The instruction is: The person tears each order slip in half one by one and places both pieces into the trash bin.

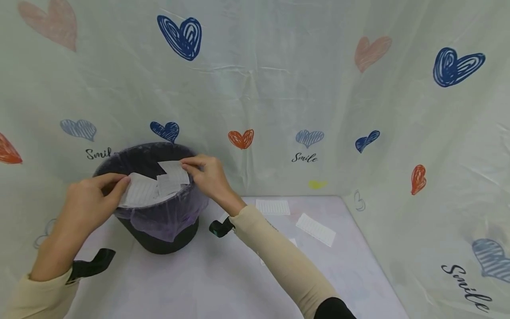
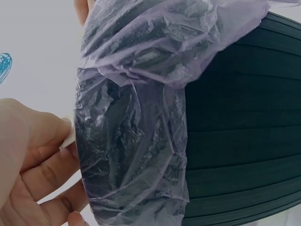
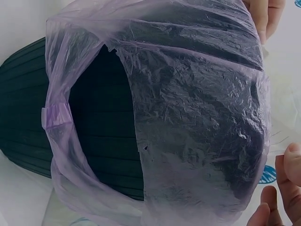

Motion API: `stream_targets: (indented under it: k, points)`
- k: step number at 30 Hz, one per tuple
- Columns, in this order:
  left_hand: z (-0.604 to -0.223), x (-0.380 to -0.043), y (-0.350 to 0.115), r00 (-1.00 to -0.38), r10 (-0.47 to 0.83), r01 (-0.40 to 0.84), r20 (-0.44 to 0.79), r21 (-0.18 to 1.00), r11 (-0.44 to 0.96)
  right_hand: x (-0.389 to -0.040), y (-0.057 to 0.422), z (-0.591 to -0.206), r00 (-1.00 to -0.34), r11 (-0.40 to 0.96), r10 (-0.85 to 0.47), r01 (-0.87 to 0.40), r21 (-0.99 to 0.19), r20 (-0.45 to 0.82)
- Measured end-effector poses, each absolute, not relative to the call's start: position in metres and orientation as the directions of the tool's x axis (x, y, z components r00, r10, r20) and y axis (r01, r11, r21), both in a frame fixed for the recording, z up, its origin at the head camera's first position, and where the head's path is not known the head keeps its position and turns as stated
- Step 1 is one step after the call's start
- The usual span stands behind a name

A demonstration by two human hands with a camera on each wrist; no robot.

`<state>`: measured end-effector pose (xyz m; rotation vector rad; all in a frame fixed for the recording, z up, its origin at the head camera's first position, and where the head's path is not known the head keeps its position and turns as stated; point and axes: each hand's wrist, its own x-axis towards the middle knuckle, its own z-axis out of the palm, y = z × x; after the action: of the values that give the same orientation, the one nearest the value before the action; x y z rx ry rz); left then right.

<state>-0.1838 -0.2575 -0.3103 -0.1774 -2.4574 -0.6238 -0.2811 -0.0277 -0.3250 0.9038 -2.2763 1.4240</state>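
A dark trash bin (image 1: 159, 241) stands at the back left of the table, lined with a purple plastic bag (image 1: 169, 221) folded over its rim. At the bin's left rim my left hand (image 1: 88, 201) pinches a white lined paper piece (image 1: 140, 191) between thumb and fingers. My right hand (image 1: 209, 176) pinches another paper piece (image 1: 172, 166) by its edge at the right rim. Between them a further paper piece (image 1: 167, 185) overlaps both at the bin's mouth. In the left wrist view the bag (image 2: 131, 146) hides most of the paper; the right wrist view shows the bag's knot (image 3: 57, 116).
White lined slips (image 1: 272, 207) lie on the table (image 1: 239, 283) to the right, one slanted slip (image 1: 316, 229) nearest the right edge. Others are partly hidden by the right sleeve (image 1: 279, 248). A heart-printed curtain (image 1: 271, 97) hangs close behind the bin.
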Motion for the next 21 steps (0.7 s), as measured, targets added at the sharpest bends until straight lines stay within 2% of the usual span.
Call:
stream_targets:
  k: [7, 10, 17, 21]
  points:
    - [-0.309, -0.182, -0.252, -0.831, -0.007, 0.27, 0.557, 0.413, 0.87, -0.281, -0.03, -0.326, -0.737, 0.317, -0.364, -0.672, -0.669, 0.569]
    - [-0.309, -0.181, -0.25, -0.817, -0.011, 0.28, 0.577, 0.413, 0.866, -0.281, -0.031, -0.327, -0.74, 0.32, -0.362, -0.67, -0.67, 0.567]
    - [-0.308, -0.175, -0.24, -0.718, -0.02, 0.353, 0.696, 0.389, 0.851, -0.279, -0.023, -0.326, -0.76, 0.257, -0.324, -0.644, -0.721, 0.564]
    - [-0.309, -0.174, -0.227, -0.638, 0.007, 0.422, 0.77, 0.341, 0.84, -0.278, -0.005, -0.33, -0.74, 0.261, -0.274, -0.672, -0.693, 0.614]
